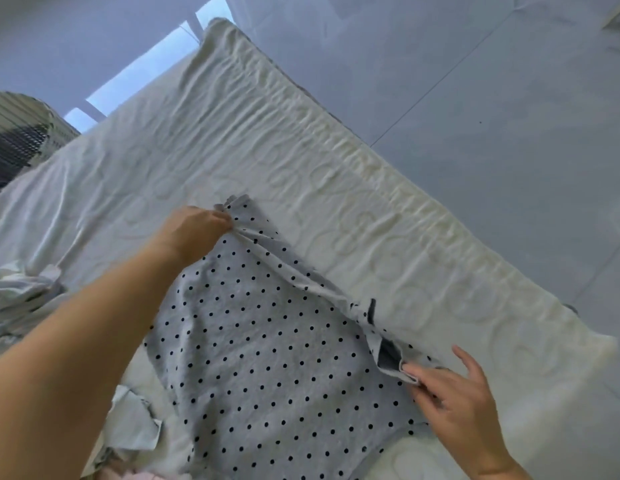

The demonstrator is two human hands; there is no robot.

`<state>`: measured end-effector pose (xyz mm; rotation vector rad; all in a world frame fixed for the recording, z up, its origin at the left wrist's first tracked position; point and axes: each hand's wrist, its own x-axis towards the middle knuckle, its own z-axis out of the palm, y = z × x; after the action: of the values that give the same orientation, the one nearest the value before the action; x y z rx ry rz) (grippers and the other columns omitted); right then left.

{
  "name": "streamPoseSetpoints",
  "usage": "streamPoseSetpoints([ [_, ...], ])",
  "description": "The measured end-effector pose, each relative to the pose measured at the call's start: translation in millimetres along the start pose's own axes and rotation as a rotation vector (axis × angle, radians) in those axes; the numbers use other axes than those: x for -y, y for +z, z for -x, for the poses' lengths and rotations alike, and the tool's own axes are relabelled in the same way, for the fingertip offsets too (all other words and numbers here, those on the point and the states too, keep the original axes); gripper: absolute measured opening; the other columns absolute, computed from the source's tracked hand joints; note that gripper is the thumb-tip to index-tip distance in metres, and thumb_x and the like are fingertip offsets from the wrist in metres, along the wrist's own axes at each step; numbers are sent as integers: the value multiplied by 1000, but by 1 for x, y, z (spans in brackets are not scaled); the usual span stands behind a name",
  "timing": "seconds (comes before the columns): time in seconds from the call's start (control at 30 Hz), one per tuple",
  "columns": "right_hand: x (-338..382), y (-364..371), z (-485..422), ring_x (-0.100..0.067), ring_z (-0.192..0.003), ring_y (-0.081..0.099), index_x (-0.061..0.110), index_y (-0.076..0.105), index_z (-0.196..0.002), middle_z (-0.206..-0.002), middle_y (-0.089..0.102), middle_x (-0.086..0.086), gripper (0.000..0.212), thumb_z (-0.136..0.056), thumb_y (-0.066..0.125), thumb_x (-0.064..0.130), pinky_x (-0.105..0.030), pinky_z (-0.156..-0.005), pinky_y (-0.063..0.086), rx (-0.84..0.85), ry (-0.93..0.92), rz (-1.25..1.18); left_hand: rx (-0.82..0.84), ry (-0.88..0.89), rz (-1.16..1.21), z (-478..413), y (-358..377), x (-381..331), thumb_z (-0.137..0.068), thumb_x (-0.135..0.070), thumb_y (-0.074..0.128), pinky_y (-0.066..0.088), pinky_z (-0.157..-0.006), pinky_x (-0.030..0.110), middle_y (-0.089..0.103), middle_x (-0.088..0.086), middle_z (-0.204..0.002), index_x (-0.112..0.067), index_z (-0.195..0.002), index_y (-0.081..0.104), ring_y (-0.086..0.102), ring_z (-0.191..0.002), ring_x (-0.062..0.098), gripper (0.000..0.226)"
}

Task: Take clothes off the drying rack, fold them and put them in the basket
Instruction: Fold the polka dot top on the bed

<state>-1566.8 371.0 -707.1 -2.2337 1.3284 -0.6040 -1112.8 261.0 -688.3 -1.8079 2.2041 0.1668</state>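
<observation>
Spotted grey garment (273, 358) held at two corners over a white embossed cloth (267, 133).
The left hand (197, 230) bunches the garment's far corner in its grip. The right hand (457, 400) pinches the near right corner between thumb and forefinger, its other fingers spread. Between them the garment lies flat on the cloth. A slatted basket (21, 105) at the far left shows something dark inside, too dim to identify. Crumpled pale clothes (21, 292) lie left of the garment.

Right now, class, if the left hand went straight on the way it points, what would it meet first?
The left hand pinches a corner of the dotted garment; past that, most likely the white towel spread beneath.
</observation>
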Motion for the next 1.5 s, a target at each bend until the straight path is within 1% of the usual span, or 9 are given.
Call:
streamPoseSetpoints([
  [0.1,4,12,14,-2,-68,65,19,78,-90,-81,73,12,43,-98,43,44,-35,-107,33,104,-131,76,97,-88,13,20,13,0,-94,-3,46,52,-87,37,53,-9,-139,-22,-135,54,64,-105,24,46],
  [0.2,13,20,21,-8,-93,66,22,77,-95,-104,73,7,46,-88,52,60,-45,-100,37,222,-193,143,290,-248,24,27,29,-15,-100,-21,34,26,-113,44,5,-7,-161,-28,-153,9,20,-146,24,59],
  [0.37,21,32,20,-22,-138,36,27,53,-136,-149,41,-4,58,-95,33,62,-51,-110,25,388,-194,266,278,-366,121,32,43,-53,-94,-63,6,-7,-118,51,-21,0,-157,-29,-149,-14,-19,-145,22,68],
  [0.57,8,58,37,-30,-143,23,28,21,-151,-159,15,-4,69,-94,13,66,-53,-112,15,656,-146,436,402,-420,198,26,59,-72,-89,-72,19,-3,-118,53,-21,0,-158,-23,-150,-18,-14,-147,20,87],
  [0.83,10,56,36,-29,-142,25,29,41,-142,-157,20,-6,66,-95,10,64,-52,-113,15,752,-103,479,405,-363,215,73,64,-75,-93,-66,18,-3,-118,50,-21,-3,-158,-24,-149,-18,-15,-146,16,79],
  [1.0,21,61,40,-26,-145,14,20,39,-141,-159,16,-5,79,-77,35,66,-50,-117,6,742,-128,465,443,-281,233,115,69,-67,-94,-66,18,-3,-119,49,-19,-6,-158,-26,-151,-14,-15,-146,15,77],
  [1.13,56,71,60,-19,-146,8,14,37,-140,-146,45,-6,82,-75,39,63,-50,-116,9,744,-185,417,499,-194,159,142,70,-42,-95,-64,21,2,-119,52,-19,-6,-158,-29,-150,-15,-14,-147,15,75],
  [1.27,100,103,99,-19,-144,14,14,26,-150,-150,40,-3,119,-56,73,71,-48,-114,11,817,-316,358,521,-77,26,165,74,-8,-91,-67,27,4,-119,49,-19,-6,-158,-30,-150,-16,-11,-147,17,82],
  [1.5,161,137,87,-17,-147,7,16,5,-153,-149,42,0,104,-72,39,72,-47,-114,10,822,-348,299,382,-360,328,203,86,-10,-89,-69,26,5,-120,45,-14,-5,-159,-27,-152,-11,-11,-147,14,84],
])
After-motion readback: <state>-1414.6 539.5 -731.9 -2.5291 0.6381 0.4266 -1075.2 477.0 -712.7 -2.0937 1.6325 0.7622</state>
